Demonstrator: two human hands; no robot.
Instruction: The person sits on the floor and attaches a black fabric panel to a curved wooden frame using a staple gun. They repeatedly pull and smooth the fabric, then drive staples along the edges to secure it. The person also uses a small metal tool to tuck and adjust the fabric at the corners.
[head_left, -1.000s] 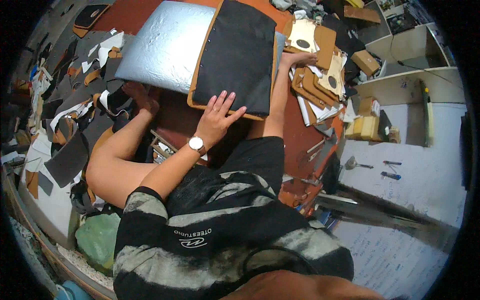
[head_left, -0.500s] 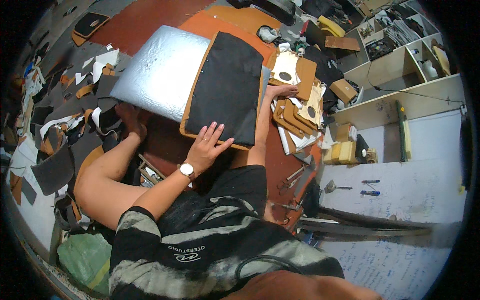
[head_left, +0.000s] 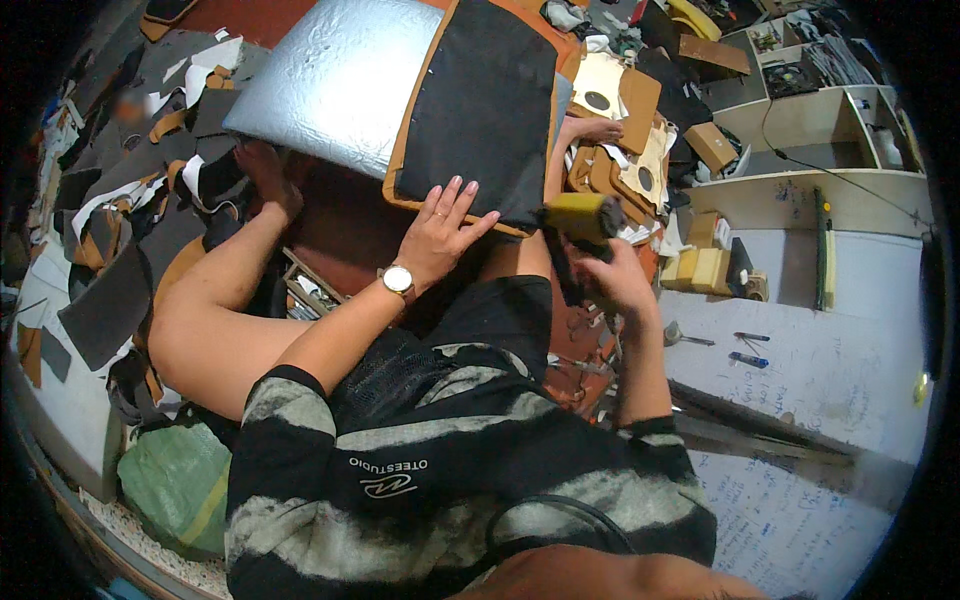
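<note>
My left hand (head_left: 440, 225), with a wristwatch (head_left: 398, 280), lies flat with fingers spread on the near edge of a black fabric panel (head_left: 480, 100) that has a tan border. The panel overlaps a silver padded sheet (head_left: 340, 80). My right hand (head_left: 615, 285) grips a yellow and black hand tool (head_left: 580, 215), held just right of the panel's near corner. Another person's bare arm reaches in from the left, its hand (head_left: 265, 170) under the silver sheet's edge. A second hand (head_left: 595, 130) rests at the panel's right edge.
Tan cut pieces with round holes (head_left: 610, 100) lie to the right of the panel. Grey, black and white scraps (head_left: 120, 220) cover the left side. A green bag (head_left: 175, 480) sits at lower left. At right are a white bench (head_left: 800, 400) with pens, small tan blocks (head_left: 700, 265) and shelves (head_left: 800, 110).
My right hand has come into view holding the yellow tool beside the panel. My left hand stays pressed on the black panel. The view has shifted closer.
</note>
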